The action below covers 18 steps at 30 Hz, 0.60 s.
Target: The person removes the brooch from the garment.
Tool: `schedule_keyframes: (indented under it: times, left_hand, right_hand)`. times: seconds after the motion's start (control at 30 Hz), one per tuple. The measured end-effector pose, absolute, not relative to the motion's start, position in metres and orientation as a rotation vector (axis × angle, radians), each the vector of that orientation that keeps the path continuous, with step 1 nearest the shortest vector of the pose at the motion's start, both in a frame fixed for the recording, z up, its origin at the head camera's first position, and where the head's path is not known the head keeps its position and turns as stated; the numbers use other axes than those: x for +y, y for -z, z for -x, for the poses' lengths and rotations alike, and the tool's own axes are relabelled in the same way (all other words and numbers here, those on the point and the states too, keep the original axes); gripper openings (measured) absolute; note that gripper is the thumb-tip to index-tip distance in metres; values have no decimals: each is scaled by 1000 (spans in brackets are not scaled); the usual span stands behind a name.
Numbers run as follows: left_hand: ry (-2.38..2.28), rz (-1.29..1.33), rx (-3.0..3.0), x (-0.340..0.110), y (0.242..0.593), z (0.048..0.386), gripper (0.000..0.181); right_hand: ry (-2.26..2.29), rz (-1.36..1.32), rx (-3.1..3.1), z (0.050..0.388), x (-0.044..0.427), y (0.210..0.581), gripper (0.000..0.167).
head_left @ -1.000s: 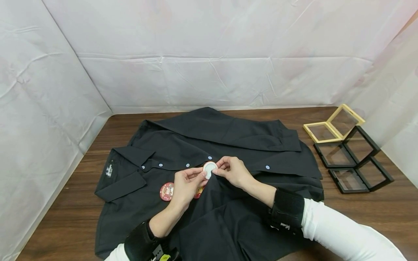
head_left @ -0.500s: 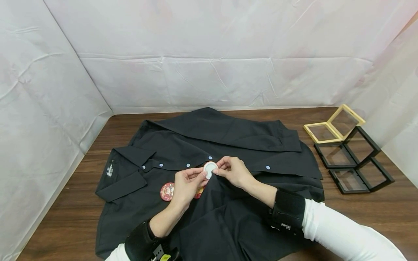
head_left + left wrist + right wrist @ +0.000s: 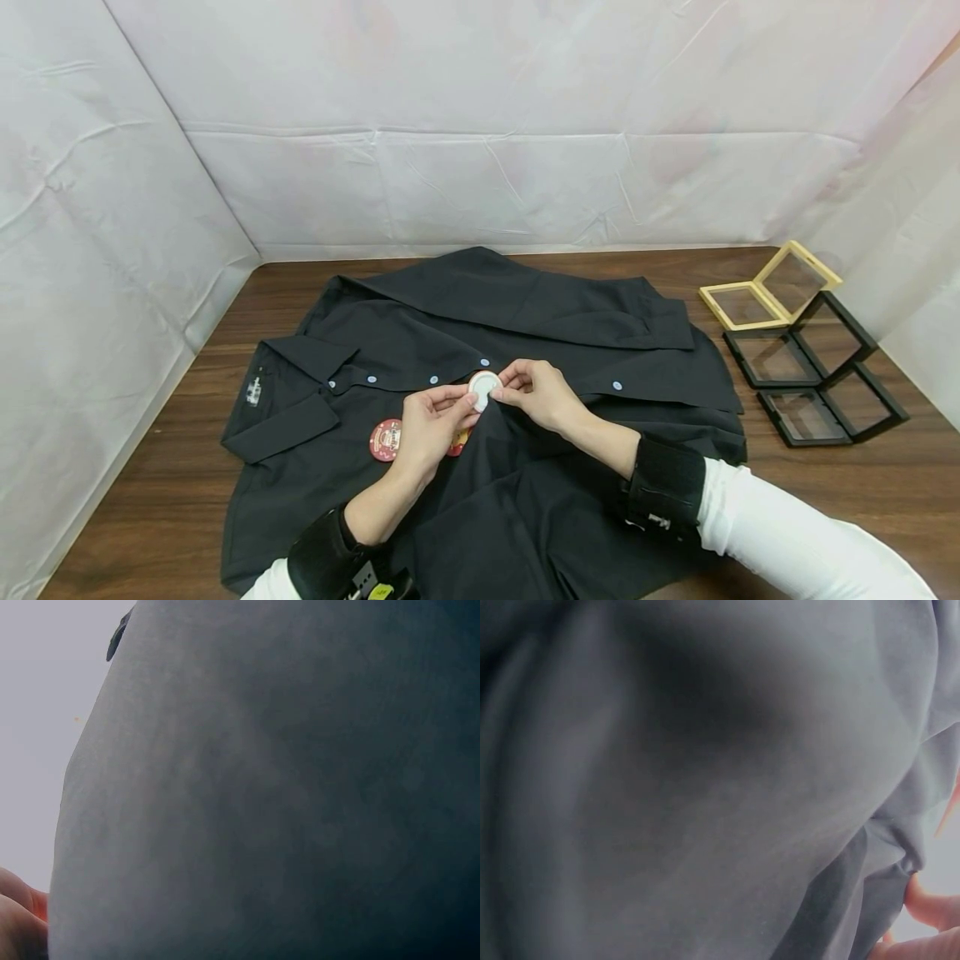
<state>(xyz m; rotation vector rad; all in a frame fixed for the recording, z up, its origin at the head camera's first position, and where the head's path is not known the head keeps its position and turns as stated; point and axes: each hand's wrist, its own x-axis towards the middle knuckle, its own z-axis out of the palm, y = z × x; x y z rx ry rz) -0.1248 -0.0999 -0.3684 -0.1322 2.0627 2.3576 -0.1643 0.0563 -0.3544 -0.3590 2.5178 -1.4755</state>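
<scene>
Between the two hands, in the head view, a round white disc [image 3: 483, 390] with a reddish rim is pinched over a dark shirt [image 3: 525, 300]. The left hand [image 3: 431, 429] grips its left edge between thumb and fingers. At the disc's right edge, the right hand [image 3: 542, 397] pinches with thumb and fingers curled. A red round piece [image 3: 386, 440] lies on the shirt left of the left hand; another red and yellow piece [image 3: 458, 442] is partly hidden behind that hand. Both wrist views are mostly filled by dark cloth [image 3: 247, 787], with some fingers [image 3: 930, 904] at the right view's lower corner.
On the brown table [image 3: 150, 500], at the right, stand an open yellow-framed case [image 3: 744, 323] and two open black-framed cases [image 3: 810, 383] with clear panels. White sheeting [image 3: 480, 125] hangs behind and at both sides. Small light buttons [image 3: 617, 386] line the shirt front.
</scene>
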Motion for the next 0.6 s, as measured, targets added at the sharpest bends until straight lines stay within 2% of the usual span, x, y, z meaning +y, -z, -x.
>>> schedule_keyframes:
  times: [0.6]
  left_hand:
    - [-2368, 123, 2041, -100, 367, 124, 22]
  right_hand:
    - [1497, 388, 2465, 162, 59, 351, 13]
